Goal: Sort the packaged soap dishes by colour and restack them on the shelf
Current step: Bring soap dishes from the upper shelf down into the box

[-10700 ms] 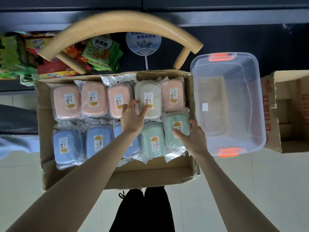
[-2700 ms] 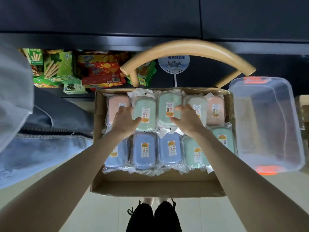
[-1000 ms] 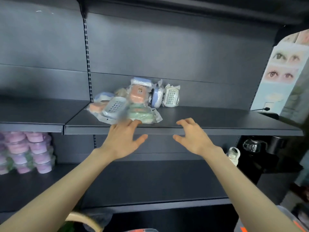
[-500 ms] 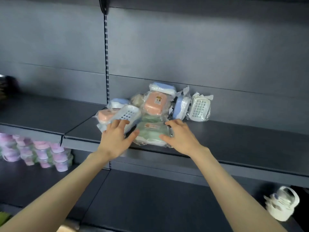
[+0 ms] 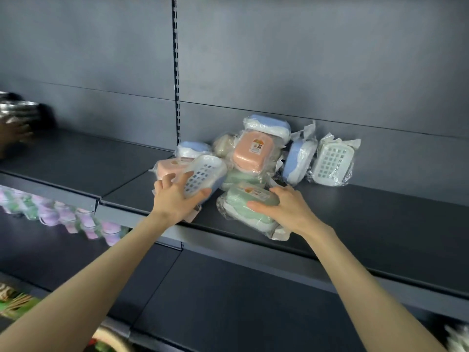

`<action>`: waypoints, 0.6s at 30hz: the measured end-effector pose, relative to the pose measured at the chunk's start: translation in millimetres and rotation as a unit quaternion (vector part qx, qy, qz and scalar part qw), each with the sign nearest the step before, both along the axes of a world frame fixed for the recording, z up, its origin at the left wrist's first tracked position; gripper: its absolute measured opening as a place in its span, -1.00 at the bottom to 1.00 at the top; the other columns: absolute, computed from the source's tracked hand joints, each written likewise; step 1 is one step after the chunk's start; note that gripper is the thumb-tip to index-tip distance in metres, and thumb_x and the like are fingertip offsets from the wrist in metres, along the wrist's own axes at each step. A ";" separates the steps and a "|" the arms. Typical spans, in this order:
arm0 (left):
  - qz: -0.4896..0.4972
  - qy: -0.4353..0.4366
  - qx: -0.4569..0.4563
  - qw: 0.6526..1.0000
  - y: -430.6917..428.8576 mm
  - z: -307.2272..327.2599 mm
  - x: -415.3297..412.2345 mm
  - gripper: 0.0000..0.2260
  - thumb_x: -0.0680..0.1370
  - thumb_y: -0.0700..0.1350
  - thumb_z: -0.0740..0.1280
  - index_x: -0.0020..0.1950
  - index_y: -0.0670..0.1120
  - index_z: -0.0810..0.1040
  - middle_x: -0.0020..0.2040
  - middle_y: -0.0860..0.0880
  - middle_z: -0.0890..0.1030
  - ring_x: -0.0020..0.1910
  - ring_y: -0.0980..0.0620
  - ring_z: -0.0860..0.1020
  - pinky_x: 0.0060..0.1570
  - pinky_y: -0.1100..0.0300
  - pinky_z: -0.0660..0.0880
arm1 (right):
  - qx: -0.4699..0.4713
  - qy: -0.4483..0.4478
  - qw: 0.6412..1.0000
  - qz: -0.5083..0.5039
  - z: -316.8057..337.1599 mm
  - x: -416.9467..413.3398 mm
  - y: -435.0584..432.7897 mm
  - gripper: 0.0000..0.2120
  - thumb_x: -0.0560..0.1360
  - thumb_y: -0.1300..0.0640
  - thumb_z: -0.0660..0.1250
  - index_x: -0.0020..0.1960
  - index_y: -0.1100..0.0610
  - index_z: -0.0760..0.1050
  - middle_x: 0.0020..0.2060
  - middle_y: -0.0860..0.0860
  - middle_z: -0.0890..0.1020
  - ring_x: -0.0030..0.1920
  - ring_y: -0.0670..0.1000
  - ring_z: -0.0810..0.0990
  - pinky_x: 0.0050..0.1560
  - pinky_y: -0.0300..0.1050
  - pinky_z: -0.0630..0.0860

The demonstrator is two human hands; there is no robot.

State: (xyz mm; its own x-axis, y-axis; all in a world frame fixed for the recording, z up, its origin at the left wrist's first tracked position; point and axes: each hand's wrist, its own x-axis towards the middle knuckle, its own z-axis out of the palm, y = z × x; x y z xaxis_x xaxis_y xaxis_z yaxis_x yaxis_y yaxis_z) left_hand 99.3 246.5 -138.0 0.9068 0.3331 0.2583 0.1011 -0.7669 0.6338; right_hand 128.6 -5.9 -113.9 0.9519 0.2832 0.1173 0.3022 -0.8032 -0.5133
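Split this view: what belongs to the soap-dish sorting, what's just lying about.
Job: pile of packaged soap dishes; white-grid dish gripped by left hand; green dish held by right hand; shelf.
Lying about: pastel tubs, lower left; shiny metal items, far left.

no word, brand or number can be read here. a small white sticker with an orange top [image 5: 256, 146] stands on the lid of the salmon-pink plastic soap dish in clear wrap [image 5: 247, 158]; its print is too small to tell. a like sticker [image 5: 253, 191] lies on the mint-green wrapped plastic soap dish [image 5: 238, 203] at six o'clock from it, blurred. an orange sticker corner [image 5: 175, 162] shows on a second salmon-pink wrapped dish [image 5: 165, 168] at nine o'clock, the rest of it hidden.
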 end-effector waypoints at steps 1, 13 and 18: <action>-0.002 0.002 -0.004 1.000 0.5 0.2 -1.0 -0.39 0.49 0.27 0.28 0.48 0.11 0.25 0.41 -0.12 0.23 0.34 -0.14 0.11 0.33 -0.02 0.20 | 0.001 0.005 1.000 -0.010 -0.5 -0.7 -1.8 -0.11 0.28 -0.49 0.29 0.40 0.08 0.40 0.30 0.09 0.40 0.35 0.15 0.34 0.36 0.10 0.34; -0.033 0.020 0.033 0.999 3.2 10.4 -31.0 -0.37 0.42 0.29 0.35 0.40 0.04 0.33 0.32 -0.12 0.36 0.23 -0.18 0.44 0.25 -0.03 0.39 | 0.146 0.030 0.981 -0.127 -3.0 -51.7 12.7 -0.23 0.24 -0.34 0.47 0.18 0.17 0.32 0.06 0.00 0.51 0.07 0.02 0.55 -0.04 -0.10 0.52; -0.108 -0.036 -0.110 0.987 -0.4 4.6 -69.1 -0.51 0.44 0.24 0.35 0.30 0.11 0.37 0.19 -0.10 0.53 0.13 -0.06 0.51 -0.08 0.20 0.42 | 0.276 -0.060 0.948 -0.148 -13.4 -96.9 22.4 -0.37 0.22 -0.15 0.60 0.07 0.01 0.30 -0.08 -0.17 0.50 -0.12 -0.26 0.50 -0.31 -0.43 0.40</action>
